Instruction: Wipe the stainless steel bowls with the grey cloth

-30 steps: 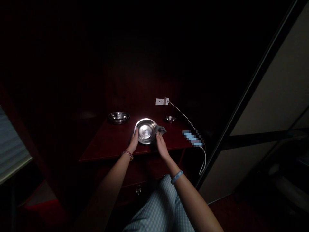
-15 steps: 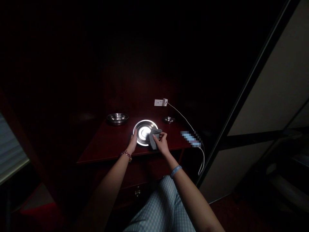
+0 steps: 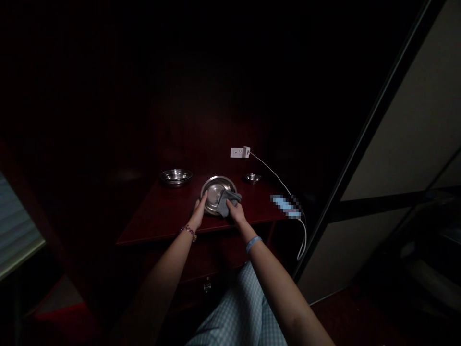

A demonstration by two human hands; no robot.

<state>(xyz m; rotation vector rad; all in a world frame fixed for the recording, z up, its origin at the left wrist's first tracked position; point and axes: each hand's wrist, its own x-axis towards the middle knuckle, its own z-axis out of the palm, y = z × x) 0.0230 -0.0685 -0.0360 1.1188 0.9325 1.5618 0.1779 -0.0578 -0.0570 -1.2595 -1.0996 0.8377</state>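
Observation:
A shiny steel bowl (image 3: 214, 190) is tilted toward me above the dark red tabletop (image 3: 154, 223). My left hand (image 3: 199, 211) grips its left rim, thumb on the inner side and the other fingers hidden behind. In my right hand (image 3: 236, 210) is a grey cloth (image 3: 224, 202), pressed against the bowl's lower right inside. Part of the bowl's right rim is covered by the cloth.
Several nested steel bowls (image 3: 176, 177) stand at the table's back left. A small steel bowl (image 3: 252, 178) sits at the back right. From a wall socket (image 3: 236, 153), a white cable (image 3: 272, 173) runs down past a blurred light-blue object (image 3: 286, 205).
My right hand has moved left with the cloth, further into the bowl. The bowl has tilted slightly, and its bright glare has faded.

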